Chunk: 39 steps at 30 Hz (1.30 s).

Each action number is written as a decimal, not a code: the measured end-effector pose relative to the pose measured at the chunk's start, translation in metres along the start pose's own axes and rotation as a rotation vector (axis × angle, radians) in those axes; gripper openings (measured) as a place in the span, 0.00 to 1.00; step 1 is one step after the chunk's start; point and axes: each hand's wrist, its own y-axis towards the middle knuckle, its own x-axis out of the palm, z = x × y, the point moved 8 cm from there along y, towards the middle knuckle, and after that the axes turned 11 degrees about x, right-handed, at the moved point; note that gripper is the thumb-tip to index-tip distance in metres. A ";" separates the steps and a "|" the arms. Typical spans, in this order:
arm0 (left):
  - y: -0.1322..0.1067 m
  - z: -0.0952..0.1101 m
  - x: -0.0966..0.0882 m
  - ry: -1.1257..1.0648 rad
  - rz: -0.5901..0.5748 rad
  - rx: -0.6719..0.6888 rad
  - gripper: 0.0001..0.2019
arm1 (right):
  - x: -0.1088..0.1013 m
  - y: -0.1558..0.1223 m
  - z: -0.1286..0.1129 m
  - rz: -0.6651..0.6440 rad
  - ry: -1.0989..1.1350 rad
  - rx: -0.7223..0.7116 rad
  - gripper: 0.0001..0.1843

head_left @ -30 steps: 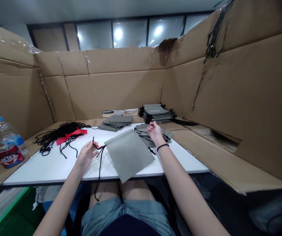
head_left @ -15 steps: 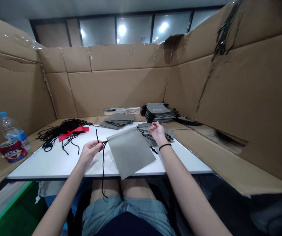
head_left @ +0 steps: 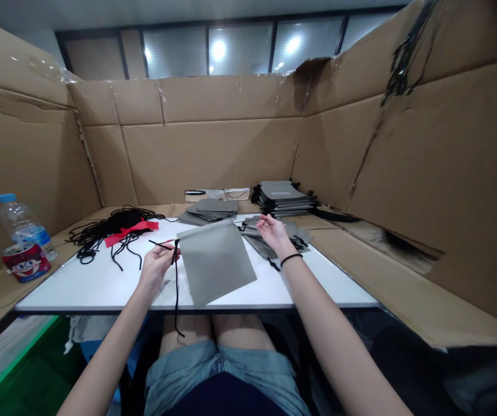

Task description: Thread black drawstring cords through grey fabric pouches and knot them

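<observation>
A flat grey fabric bag [head_left: 216, 260] is held over the white table [head_left: 101, 283] between my two hands. My left hand [head_left: 157, 267] pinches a black cord [head_left: 176, 289] and a thin red-tipped tool at the bag's top left corner; the cord hangs down over the table edge toward my lap. My right hand [head_left: 273, 231] is closed on the bag's top right corner, just above a loose pile of grey bags [head_left: 269, 242].
A heap of black cords with a red strip [head_left: 114, 228] lies at the table's left. Two stacks of grey bags [head_left: 211, 209] [head_left: 283, 198] sit at the back. A water bottle [head_left: 25, 228] and a red can [head_left: 26, 261] stand far left. Cardboard walls [head_left: 425, 150] enclose the table.
The bag has shifted left and slightly up between my hands. My left hand has drawn the cord and tool further left, and the hanging cord swung with it.
</observation>
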 end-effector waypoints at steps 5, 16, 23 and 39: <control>-0.002 -0.007 0.006 -0.030 -0.072 -0.097 0.15 | -0.002 0.001 -0.002 0.006 0.029 -0.014 0.18; 0.001 0.014 -0.005 0.033 0.046 0.056 0.18 | -0.006 0.005 -0.003 0.010 0.018 -0.009 0.16; 0.003 0.019 0.000 0.042 -0.006 0.145 0.23 | -0.005 0.002 -0.004 0.030 0.019 -0.013 0.17; -0.005 -0.003 0.013 0.091 -0.148 -0.155 0.29 | -0.036 0.006 -0.022 0.200 0.173 -0.173 0.21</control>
